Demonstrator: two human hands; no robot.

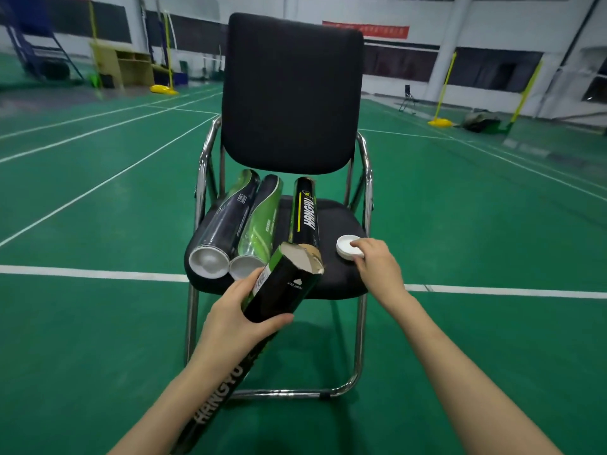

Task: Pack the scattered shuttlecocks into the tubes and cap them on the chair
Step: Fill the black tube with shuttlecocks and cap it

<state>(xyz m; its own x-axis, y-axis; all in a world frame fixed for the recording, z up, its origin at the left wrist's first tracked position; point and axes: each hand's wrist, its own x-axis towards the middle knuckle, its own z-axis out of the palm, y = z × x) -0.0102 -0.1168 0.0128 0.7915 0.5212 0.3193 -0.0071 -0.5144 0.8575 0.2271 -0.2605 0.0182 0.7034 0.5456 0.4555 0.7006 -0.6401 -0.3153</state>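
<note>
Head view here: my left hand (236, 310) is wrapped around a black tube (282, 287), its torn open mouth pointing at the chair (292, 93). My right hand (377, 264) has its fingertips pinching the white cap (345, 246) on the seat's right side. Three more tubes (262, 221) lie side by side on the seat, left of the cap.

left hand (235, 315): fingers wrapped, gripping, forearm extended forward | right hand (377, 266): palm down, fingertips pinching, arm reaching forward
</note>
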